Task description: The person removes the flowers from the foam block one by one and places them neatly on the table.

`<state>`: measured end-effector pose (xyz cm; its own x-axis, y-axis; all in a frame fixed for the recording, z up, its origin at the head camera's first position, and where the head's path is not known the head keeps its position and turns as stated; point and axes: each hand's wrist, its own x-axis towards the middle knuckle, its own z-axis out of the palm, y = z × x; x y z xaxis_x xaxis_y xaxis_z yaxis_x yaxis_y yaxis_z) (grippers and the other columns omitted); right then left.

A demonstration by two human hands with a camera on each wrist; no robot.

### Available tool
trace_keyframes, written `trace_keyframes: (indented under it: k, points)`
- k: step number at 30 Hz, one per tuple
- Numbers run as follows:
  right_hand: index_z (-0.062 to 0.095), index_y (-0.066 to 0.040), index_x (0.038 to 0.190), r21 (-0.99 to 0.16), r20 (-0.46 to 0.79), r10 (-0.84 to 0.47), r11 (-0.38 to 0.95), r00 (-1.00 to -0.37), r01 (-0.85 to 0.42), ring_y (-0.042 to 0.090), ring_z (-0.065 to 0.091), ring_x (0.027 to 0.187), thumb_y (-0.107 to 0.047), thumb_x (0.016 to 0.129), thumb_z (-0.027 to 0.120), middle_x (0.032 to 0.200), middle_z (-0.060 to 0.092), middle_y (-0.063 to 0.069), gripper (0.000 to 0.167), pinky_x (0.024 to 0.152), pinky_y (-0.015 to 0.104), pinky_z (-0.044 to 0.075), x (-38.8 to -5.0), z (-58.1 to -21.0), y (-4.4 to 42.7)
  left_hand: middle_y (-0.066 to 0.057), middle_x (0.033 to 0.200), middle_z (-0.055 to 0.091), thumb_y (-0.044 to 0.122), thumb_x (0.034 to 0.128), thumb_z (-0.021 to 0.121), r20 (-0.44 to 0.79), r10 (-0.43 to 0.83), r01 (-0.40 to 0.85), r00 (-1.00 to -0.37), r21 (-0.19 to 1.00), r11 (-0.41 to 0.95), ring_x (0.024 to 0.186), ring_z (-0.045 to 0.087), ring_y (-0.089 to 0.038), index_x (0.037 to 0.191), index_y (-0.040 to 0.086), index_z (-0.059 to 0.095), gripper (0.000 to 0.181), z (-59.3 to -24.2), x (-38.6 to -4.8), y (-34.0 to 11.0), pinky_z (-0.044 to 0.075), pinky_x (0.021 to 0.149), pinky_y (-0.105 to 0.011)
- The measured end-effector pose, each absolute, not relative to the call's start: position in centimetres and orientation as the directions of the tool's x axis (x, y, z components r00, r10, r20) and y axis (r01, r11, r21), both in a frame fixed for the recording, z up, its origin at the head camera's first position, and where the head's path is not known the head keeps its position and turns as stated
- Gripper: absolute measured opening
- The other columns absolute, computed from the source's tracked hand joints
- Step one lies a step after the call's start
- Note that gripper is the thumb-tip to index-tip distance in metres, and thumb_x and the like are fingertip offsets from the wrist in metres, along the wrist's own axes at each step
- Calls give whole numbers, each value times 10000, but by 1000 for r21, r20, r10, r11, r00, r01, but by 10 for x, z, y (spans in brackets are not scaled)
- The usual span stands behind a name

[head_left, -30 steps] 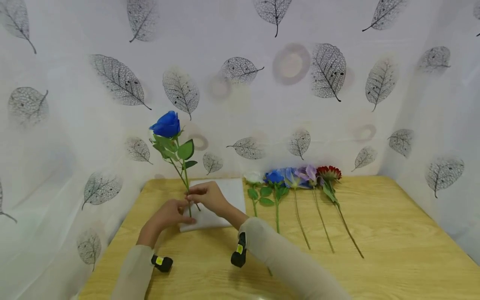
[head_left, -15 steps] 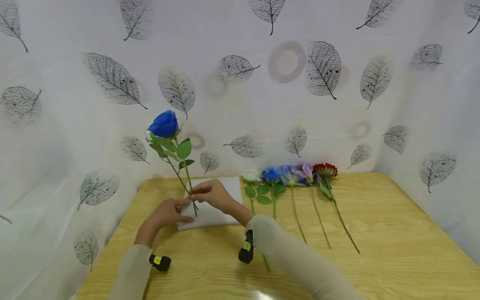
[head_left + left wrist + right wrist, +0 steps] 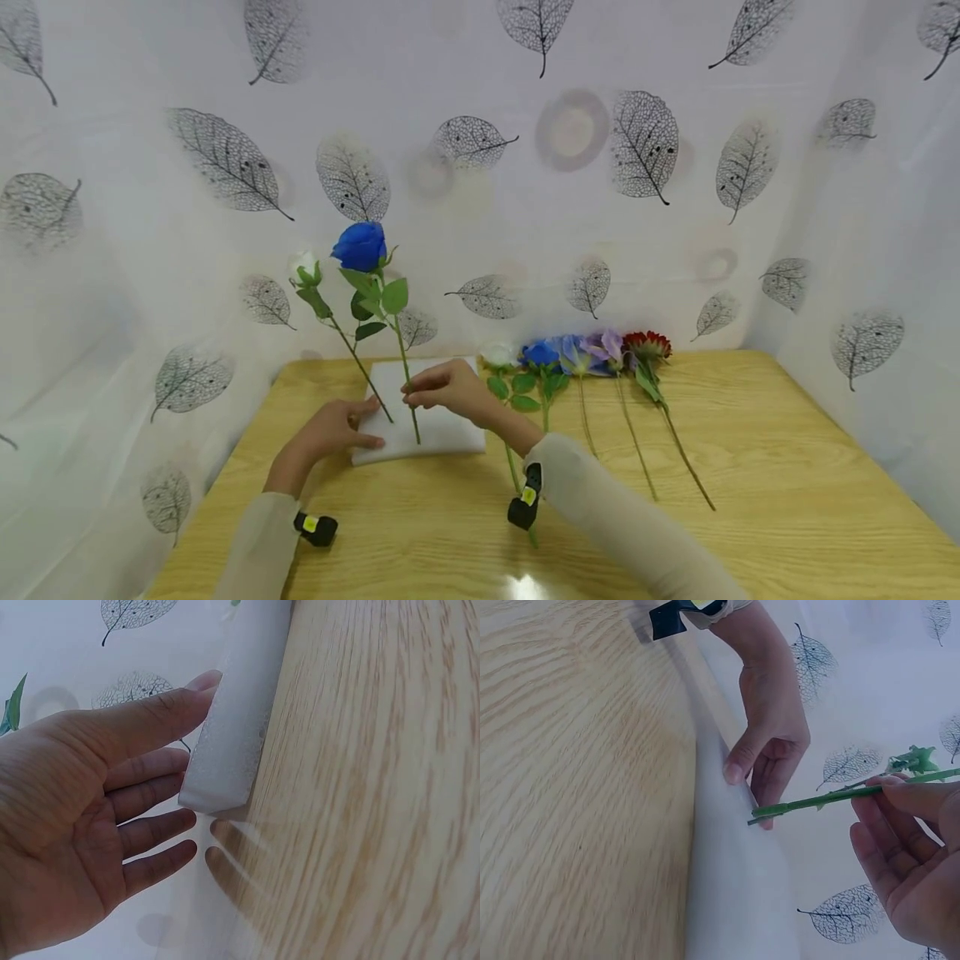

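A blue rose (image 3: 362, 247) stands nearly upright, its stem pinched between thumb and fingertips of my right hand (image 3: 453, 392). Whether its stem's lower end touches the white foam block (image 3: 450, 435) cannot be told. Left of it, a white rose (image 3: 305, 271) leans to the left, held by neither hand; its stem runs down to the foam. At the block's left end is my left hand (image 3: 330, 433). In the left wrist view, that hand's thumb touches the foam (image 3: 232, 742) and its fingers extend along the far side, fairly straight.
On the table (image 3: 750, 467) right of the foam lie another white rose (image 3: 498, 356), a blue rose (image 3: 540, 354), a blue flower (image 3: 576, 357), a purple flower (image 3: 606, 346) and a red flower (image 3: 647, 344). A leaf-patterned curtain (image 3: 480, 217) hangs behind.
My right hand has moved the blue rose to the right, away from the white rose, which now shows beside it. The left hand has stayed at the foam's left end.
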<state>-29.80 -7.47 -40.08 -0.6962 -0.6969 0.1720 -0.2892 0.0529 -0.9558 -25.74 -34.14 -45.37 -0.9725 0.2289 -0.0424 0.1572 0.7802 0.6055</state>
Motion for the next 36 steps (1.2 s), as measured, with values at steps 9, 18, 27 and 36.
trace_keyframes:
  k: [9, 18, 27, 36]
  points:
    - [744, 23, 1169, -949, 156, -693, 93, -704, -301, 155, 751, 937, -89, 944, 724, 1112, 770, 170, 252, 838, 345, 618, -299, -395, -39, -163, 1507, 507, 402, 805, 863, -48, 233, 159, -971, 599, 785, 1333, 533, -419, 1443, 2, 523, 826, -455, -260, -341, 477, 1056, -554]
    - [732, 44, 1173, -944, 155, -681, 111, -716, -310, 151, 743, 936, -73, 948, 714, 1160, 728, 260, 254, 865, 359, 616, -303, -392, -2, -146, 1528, 478, 388, 805, 865, -52, 221, 144, -974, 612, 778, 1372, 502, -398, 1449, 8, 506, 829, -449, -263, -340, 461, 1077, -550]
    - [742, 44, 1153, -898, 149, -649, 228, -747, -377, 223, 759, 888, -99, 925, 748, 1039, 772, 204, 269, 863, 537, 598, -305, -394, 30, -149, 1519, 497, 401, 794, 872, -55, 212, 138, -976, 600, 788, 1204, 564, -272, 1445, 3, 515, 842, -450, -263, -342, 494, 953, -412]
    - [725, 76, 1147, -887, 112, -631, 284, -768, -363, 165, 754, 872, -107, 926, 747, 1035, 770, 194, 288, 858, 471, 616, -303, -400, 65, -163, 1514, 501, 406, 779, 881, -58, 209, 133, -976, 600, 789, 1076, 544, -242, 1437, 5, 527, 848, -454, -259, -341, 463, 858, -343]
